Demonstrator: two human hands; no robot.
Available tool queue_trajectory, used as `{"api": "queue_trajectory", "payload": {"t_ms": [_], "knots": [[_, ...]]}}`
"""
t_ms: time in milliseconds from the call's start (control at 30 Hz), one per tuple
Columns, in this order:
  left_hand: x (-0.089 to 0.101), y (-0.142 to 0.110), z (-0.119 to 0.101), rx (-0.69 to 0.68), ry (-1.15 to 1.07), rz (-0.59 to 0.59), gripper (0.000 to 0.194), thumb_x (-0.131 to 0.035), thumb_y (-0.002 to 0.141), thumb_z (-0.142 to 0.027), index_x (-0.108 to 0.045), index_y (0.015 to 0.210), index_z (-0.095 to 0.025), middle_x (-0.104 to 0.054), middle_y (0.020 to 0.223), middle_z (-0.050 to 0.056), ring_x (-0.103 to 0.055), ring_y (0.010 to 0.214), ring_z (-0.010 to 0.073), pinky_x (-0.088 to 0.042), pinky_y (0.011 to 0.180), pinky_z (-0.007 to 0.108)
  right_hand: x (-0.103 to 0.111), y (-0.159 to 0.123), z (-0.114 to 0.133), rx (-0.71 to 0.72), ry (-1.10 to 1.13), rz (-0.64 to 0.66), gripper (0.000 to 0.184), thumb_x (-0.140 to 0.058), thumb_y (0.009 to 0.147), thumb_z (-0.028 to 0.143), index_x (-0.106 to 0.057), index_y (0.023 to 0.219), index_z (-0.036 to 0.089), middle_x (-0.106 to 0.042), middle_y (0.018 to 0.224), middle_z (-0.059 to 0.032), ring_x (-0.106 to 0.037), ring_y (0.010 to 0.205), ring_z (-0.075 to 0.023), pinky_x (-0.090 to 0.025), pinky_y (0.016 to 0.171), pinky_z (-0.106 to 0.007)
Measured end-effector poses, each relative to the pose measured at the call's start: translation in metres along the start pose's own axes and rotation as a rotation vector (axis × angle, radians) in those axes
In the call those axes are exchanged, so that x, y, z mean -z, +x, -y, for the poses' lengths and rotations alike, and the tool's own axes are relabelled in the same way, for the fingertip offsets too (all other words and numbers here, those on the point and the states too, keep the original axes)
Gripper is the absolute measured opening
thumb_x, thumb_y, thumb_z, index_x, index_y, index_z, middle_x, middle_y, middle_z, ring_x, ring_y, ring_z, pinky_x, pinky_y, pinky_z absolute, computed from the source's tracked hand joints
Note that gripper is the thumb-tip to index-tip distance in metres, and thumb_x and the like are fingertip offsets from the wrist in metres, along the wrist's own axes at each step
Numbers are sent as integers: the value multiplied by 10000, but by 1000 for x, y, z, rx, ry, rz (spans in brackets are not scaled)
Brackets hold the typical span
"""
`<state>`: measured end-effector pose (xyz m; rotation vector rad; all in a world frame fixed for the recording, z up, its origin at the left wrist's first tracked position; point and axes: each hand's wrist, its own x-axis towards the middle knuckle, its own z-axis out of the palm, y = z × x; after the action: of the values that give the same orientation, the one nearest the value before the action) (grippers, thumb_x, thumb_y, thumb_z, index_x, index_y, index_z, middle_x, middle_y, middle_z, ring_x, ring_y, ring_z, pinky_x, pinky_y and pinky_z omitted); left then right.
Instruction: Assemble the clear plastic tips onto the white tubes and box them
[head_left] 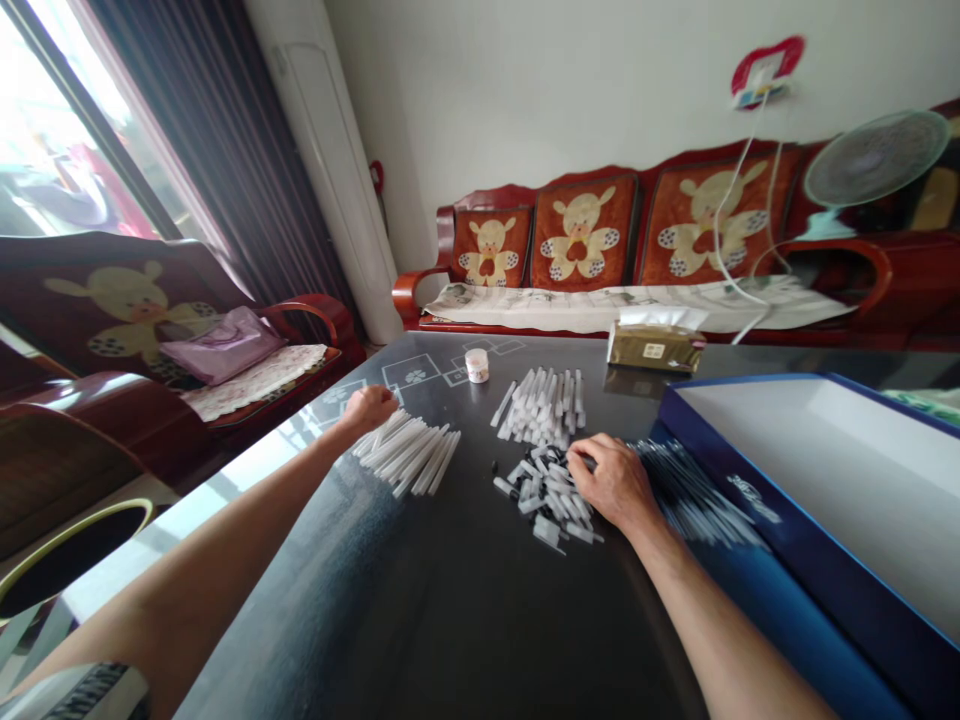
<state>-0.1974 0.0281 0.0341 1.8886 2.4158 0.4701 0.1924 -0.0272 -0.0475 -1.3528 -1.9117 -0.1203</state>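
Forearms (731,620) flank slim white tubes (412,455), frosted pieces (559,497); left hand (371,406), right hand (613,482): grip unclear.

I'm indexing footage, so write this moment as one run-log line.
left hand: at white tubes, grip unclear | right hand: at loose small parts, grip unclear | farther right: thin rods, open blue box

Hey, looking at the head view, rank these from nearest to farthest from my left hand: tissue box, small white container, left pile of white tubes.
1. Left pile of white tubes: right beside your left hand.
2. Small white container: to the right, beyond the pile.
3. Tissue box: much farther right.
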Motion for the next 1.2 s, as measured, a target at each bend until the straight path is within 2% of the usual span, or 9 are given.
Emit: {"api": "queue_trajectory", "payload": {"t_ms": [133, 233, 400, 467, 633, 833, 967, 1100, 1200], "knots": [[13, 13, 11, 101, -358, -100, 480, -536, 711, -215, -567, 1189, -183, -633, 620, -16, -579, 530, 110, -434, 515, 192, -1, 0, 0, 0, 0, -3, 165, -540, 800, 249, -689, 750, 199, -672, 793, -40, -597, 773, -187, -400, 759, -279], [18, 12, 16, 157, -578, -143, 447, -589, 682, -239, -570, 1121, -158, -636, 630, -11, -606, 545, 110, -456, 506, 187, -1, 0, 0, -5, -3, -3, 161, -542, 798, 251, -688, 749, 203, -672, 794, -37, -595, 773, -188, -398, 755, -281], [9, -5, 29, 190, -666, -197, 307, -655, 619, -351, -591, 842, -149, -648, 649, 6, -649, 626, 144, -470, 534, 200, -1, 0, 0, -9, -5, 0, 162, -540, 798, 249, -684, 740, 206, -672, 786, -36, -594, 765, -186, -396, 746, -280], [4, -13, 37, 164, -604, -204, 269, -650, 611, -381, -596, 762, -164, -652, 639, -1, -637, 624, 145, -455, 540, 204, -1, 0, 0, -10, -3, 1, 162, -538, 800, 247, -683, 740, 206, -672, 786, -36, -595, 767, -185, -397, 748, -279], [-5, -35, 46, 71, -194, -214, 224, -605, 652, -402, -630, 719, -190, -639, 633, -6, -589, 640, 156, -409, 586, 240, -1, 0, -1, -9, 2, 2, 163, -538, 801, 244, -683, 741, 203, -673, 788, -37, -598, 767, -183, -398, 750, -276], [-1, -50, 42, -74, 58, -116, 235, -550, 701, -403, -651, 747, -195, -645, 712, 26, -575, 654, 180, -386, 601, 274, 0, 0, -1, -7, 1, 4, 169, -534, 812, 248, -682, 744, 205, -668, 776, -36, -600, 765, -180, -399, 750, -274], [1, -44, 13, -188, 80, -203, 292, -539, 728, -445, -681, 773, -194, -665, 838, 56, -598, 752, 199, -422, 672, 284, 0, -1, 0, -11, 5, 4, 171, -534, 816, 251, -682, 747, 201, -668, 782, -39, -601, 772, -176, -399, 753, -269], [-15, -31, -56, -285, -11, -153, 258, -526, 753, -385, -716, 830, -228, -694, 852, 23, -626, 794, 181, -446, 727, 253, 0, -1, 1, -14, -1, 9, 176, -530, 819, 245, -683, 744, 200, -665, 775, -39, -597, 766, -172, -399, 749, -268], [-38, -19, -111, -328, -58, -14, 280, -510, 768, -339, -724, 918, -238, -712, 878, 13, -636, 846, 174, -451, 763, 225, 1, 0, 2, -21, 11, 12, 177, -529, 820, 239, -682, 739, 198, -662, 771, -39, -597, 767, -168, -400, 749, -264]]}}
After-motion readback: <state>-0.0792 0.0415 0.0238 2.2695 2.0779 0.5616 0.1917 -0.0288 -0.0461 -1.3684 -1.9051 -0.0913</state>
